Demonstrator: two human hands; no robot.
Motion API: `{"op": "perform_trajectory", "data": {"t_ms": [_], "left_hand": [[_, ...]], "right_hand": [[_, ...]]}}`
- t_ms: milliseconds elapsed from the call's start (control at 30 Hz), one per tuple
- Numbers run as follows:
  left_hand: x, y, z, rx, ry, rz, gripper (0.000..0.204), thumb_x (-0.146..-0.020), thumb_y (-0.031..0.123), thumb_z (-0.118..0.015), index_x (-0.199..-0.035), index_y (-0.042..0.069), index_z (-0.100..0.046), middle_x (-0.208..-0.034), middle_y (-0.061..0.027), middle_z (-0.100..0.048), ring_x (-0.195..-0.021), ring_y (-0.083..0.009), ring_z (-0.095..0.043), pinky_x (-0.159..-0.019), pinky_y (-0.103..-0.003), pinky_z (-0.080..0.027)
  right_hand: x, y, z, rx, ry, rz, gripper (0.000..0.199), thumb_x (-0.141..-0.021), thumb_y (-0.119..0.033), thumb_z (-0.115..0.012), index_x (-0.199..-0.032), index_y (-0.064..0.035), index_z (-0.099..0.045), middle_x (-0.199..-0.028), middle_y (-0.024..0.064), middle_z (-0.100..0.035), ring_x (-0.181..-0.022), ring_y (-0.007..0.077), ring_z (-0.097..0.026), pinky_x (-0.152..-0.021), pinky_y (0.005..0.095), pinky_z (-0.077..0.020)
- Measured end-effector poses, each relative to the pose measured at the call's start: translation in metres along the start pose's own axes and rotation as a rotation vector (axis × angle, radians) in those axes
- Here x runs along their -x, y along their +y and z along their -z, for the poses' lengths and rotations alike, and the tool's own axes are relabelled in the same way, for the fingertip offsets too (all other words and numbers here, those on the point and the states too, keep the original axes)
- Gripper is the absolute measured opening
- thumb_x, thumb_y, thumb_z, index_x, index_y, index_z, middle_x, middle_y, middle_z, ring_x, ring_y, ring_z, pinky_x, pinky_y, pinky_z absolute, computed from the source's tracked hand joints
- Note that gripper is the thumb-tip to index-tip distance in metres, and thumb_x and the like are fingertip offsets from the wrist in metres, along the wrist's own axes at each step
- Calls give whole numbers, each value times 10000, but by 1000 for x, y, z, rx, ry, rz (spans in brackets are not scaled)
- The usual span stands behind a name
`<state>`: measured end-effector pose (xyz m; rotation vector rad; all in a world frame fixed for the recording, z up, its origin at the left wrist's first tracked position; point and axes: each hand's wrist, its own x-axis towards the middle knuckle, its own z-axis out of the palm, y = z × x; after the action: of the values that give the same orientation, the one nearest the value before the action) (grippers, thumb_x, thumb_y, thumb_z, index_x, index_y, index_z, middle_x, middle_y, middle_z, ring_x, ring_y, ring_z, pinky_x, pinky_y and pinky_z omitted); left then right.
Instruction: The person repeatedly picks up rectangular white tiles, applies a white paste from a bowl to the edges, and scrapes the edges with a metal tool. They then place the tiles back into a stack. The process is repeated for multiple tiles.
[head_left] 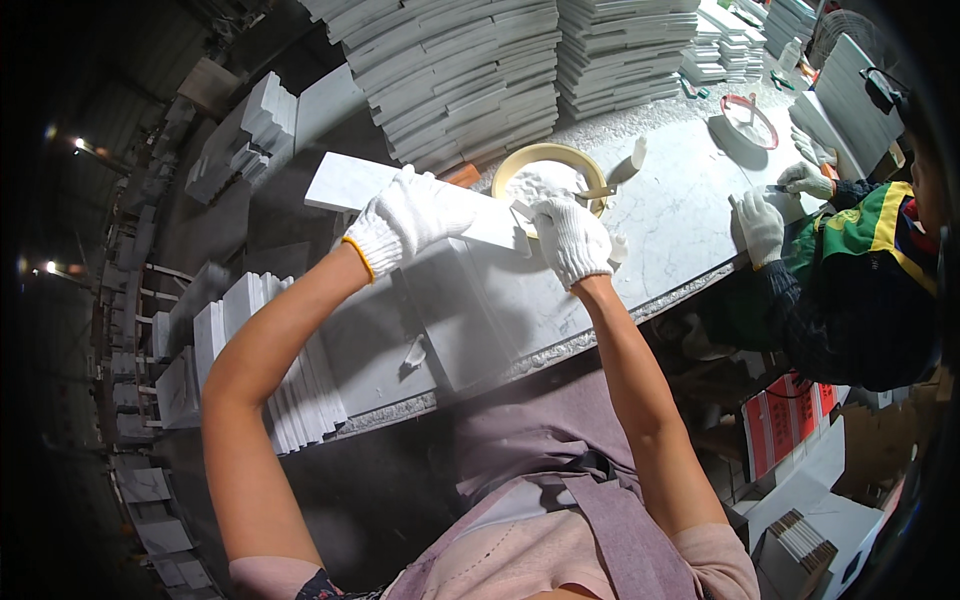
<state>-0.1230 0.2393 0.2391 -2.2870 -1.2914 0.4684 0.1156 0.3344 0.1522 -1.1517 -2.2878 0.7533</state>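
Observation:
My left hand [415, 215], in a white knitted glove with a yellow cuff, is closed over a long white marble strip [345, 182], which lies slanted above the worktable. My right hand [573, 238], also gloved, is curled close to the strip's right end. Its fingers are pinched together, and a small pale edge shows at their tips; what it is cannot be made out. Just beyond the right hand stands a yellow bowl [545, 151] with white powder or paste [540, 182] in it. A flat-handled tool [597, 192] rests across the bowl's right rim.
Tall stacks of white slabs [460, 85] line the table's far side. Upright tiles [300, 375] stand at left. An orange block [463, 175] lies by the bowl. At right, a co-worker's gloved hands [760, 225] work on the same marble table [670, 190], near a red-rimmed bowl [768, 140].

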Motion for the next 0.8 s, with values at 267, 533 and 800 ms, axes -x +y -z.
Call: {"op": "perform_trajectory", "data": {"t_ms": [267, 533, 800], "left_hand": [[-1, -4, -1, 3, 4, -7, 313, -866, 222, -653, -1158, 332, -643, -893, -24, -594, -840, -234, -611, -758, -393, -481], [3, -7, -11, 3, 135, -23, 286, -853, 217, -661, -1118, 322, -632, -888, -22, -589, -825, -237, -612, -742, -402, -485], [-10, -9, -11, 8, -25, 67, 240, -866, 234, -658, -1089, 319, -635, -886, -13, -591, -812, -233, -613, -757, -402, -485]], "right_hand": [[0, 19, -1, 131, -7, -175, 293, -1015, -247, -543, -1153, -102, -756, -1021, 186, -763, -937, 366, -756, -808, 473, -602], [-18, 55, -29, -207, -63, -297, 263, -930, -271, -681, -1101, -119, -812, -944, 159, -780, -864, 342, -753, -791, 446, -584], [-8, 23, -16, -75, -9, -77, 249, -938, -228, -678, -1116, -99, -796, -984, 166, -765, -921, 358, -725, -817, 446, -563]]}}
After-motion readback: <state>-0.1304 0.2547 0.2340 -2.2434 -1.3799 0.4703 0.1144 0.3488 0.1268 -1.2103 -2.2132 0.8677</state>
